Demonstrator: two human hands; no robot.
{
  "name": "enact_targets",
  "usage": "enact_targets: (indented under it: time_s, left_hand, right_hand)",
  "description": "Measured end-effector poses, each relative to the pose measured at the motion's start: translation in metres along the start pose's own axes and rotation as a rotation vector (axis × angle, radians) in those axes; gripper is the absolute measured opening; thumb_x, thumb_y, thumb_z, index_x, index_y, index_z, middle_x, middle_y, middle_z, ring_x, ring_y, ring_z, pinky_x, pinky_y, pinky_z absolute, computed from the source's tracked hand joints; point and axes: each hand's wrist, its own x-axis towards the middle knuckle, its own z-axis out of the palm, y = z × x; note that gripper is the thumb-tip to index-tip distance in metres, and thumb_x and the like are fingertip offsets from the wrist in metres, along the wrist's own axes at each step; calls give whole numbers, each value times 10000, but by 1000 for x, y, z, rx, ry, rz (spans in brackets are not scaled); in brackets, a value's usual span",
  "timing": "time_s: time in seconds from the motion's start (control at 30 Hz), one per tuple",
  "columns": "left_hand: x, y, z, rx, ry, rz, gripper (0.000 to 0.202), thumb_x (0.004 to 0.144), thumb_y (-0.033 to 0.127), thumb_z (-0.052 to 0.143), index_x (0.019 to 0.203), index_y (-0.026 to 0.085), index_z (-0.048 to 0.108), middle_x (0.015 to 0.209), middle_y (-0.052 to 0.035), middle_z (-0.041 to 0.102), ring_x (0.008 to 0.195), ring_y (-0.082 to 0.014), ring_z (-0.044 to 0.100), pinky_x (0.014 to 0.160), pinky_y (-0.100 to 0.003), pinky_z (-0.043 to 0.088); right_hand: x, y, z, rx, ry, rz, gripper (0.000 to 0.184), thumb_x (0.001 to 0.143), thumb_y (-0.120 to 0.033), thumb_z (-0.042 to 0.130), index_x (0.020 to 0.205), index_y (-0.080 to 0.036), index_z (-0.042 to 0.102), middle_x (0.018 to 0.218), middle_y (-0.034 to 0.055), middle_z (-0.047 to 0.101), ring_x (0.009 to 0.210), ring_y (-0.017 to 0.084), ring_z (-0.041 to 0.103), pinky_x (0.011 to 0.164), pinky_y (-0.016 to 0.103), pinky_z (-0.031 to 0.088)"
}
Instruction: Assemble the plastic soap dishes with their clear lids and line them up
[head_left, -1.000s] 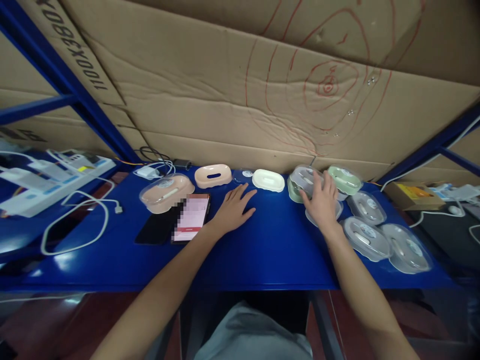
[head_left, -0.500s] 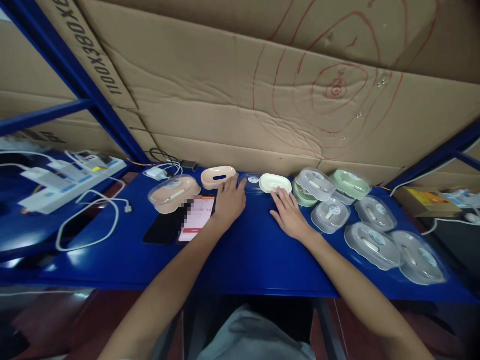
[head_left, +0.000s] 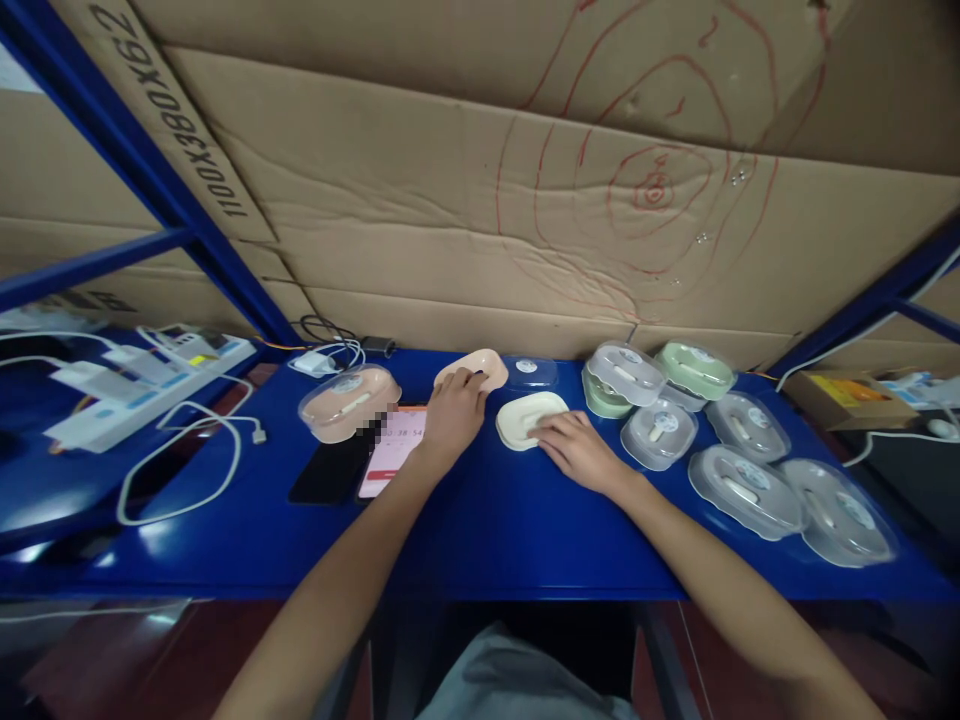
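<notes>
My left hand [head_left: 454, 408] has its fingers bent over the near rim of a peach oval soap dish [head_left: 487, 366], which leans a little and is partly covered by the fingers. My right hand [head_left: 581, 448] grips the right end of a cream soap dish [head_left: 517, 422] in front of it. Behind the cream dish lies a clear plastic lid [head_left: 532, 373] with a round label. To the left stands another peach dish [head_left: 352, 405] under a clear lid, beside a lit phone [head_left: 390, 450].
Several lidded soap dishes crowd the right side, among them a green one [head_left: 694, 370] and a grey one [head_left: 746, 490]. At the left are a power strip [head_left: 150, 390] and a white cable [head_left: 236, 455]. A cardboard wall [head_left: 390, 200] rises behind the blue table [head_left: 480, 540].
The cream dish has come nearer and left with my right hand. My left hand has taken hold of the peach dish, which has shifted right.
</notes>
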Motion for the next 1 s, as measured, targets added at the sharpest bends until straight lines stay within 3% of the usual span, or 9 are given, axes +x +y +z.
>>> enact_targets:
  time_s: [0.13,0.27,0.37,0.6,0.77,1.0]
  left_hand:
    - [-8,23,-3,-68,1,116,397,1110,288,407,1438,183,603,1319,-168,674,1229,-333,646,1067,-493,530]
    - [-20,45,5,-124,-75,262,391,1100,282,443,1445,213,614,1293,-146,693,1208,-327,661,1075,-512,520]
    - [-25,53,12,-147,-134,345,390,1083,281,491,1445,252,633,1300,-124,700,1222,-318,663,1095,-521,495]
    - [-25,52,15,-129,-146,337,493,999,395,694,1476,291,625,1470,-153,625,1407,-397,541,1157,-616,380]
    - [-23,51,13,-154,-210,381,468,1001,305,694,1465,306,635,1379,-98,706,1355,-333,609,1143,-517,418]
    - [-21,48,9,-187,-286,388,375,1011,241,674,1380,293,713,1398,-107,711,1337,-339,623,1125,-524,417]
  right_hand:
    - [1,-12,-4,59,52,-44,385,1133,-301,443,1456,-297,654,1334,86,737,1279,229,679,1113,437,557]
    - [0,-7,-13,43,181,66,443,1140,-294,378,1538,-268,570,1479,133,641,1414,273,590,1198,519,501]
    - [-3,7,-14,24,158,114,466,1131,-292,384,1573,-284,534,1599,137,542,1498,302,515,1242,574,457]
    - [-9,24,-16,39,34,94,543,1082,-404,572,1602,-273,492,1651,154,485,1538,313,485,1253,554,458]
    - [-13,30,-27,17,-6,116,491,1007,-397,716,1462,-241,620,1593,172,545,1470,336,565,1211,557,504]
    - [-10,30,-20,19,-12,85,323,1052,-304,636,1354,-236,726,1511,144,656,1487,334,555,1246,602,454]
